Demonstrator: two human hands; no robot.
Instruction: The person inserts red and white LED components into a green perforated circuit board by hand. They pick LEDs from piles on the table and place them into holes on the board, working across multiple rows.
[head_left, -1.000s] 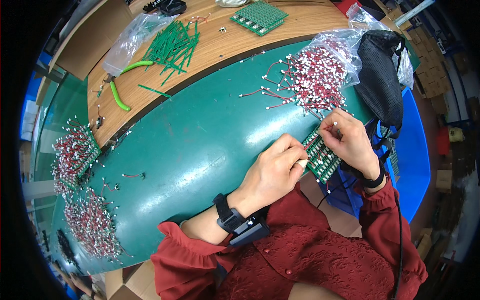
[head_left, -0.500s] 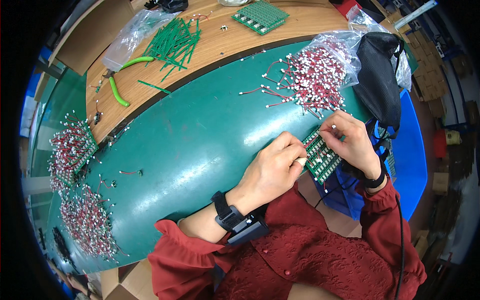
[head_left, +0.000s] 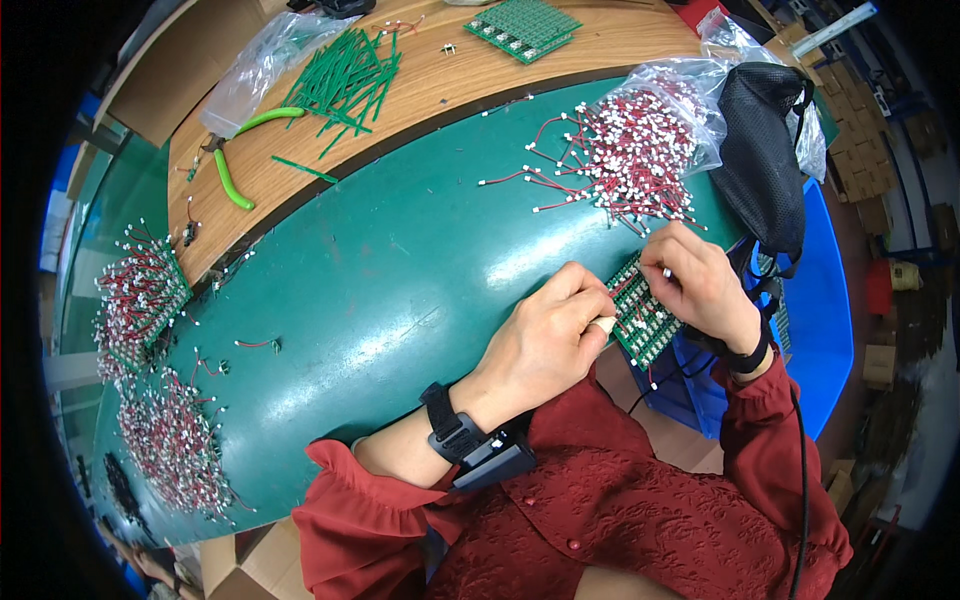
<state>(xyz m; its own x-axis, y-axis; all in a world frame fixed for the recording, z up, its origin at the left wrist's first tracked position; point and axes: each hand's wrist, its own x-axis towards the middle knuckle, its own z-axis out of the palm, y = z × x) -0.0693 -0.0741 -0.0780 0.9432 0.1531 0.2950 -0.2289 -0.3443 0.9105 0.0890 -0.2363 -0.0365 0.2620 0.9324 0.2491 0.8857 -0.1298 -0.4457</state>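
A green circuit board panel point(head_left: 652, 336) with rows of white connectors lies tilted at the table's near right edge, a few red wires on it. My left hand point(head_left: 548, 335) is closed at the panel's left edge, gripping it between thumb and curled fingers. Something off-white covers the thumb tip. Over the panel's upper right part, my right hand point(head_left: 702, 287) pinches a short red wire lead whose white connector point(head_left: 667, 272) shows between the fingers. The fingers hide the other end of that lead. Beyond the hands lies a heap of red wire leads point(head_left: 640, 150) with white connectors, partly inside a clear plastic bag.
Wired boards point(head_left: 150, 300) and a pile of leads point(head_left: 175, 445) sit at the left. Green-handled cutters point(head_left: 232, 180), green strips point(head_left: 345, 85) and stacked boards point(head_left: 525, 28) rest on the wooden top. A black mesh bag point(head_left: 762, 160) and blue bin point(head_left: 825, 320) stand right.
The right fingers have shifted slightly over the panel, still pinching the lead. My left hand stays in place at the panel's edge. The view has moved a little.
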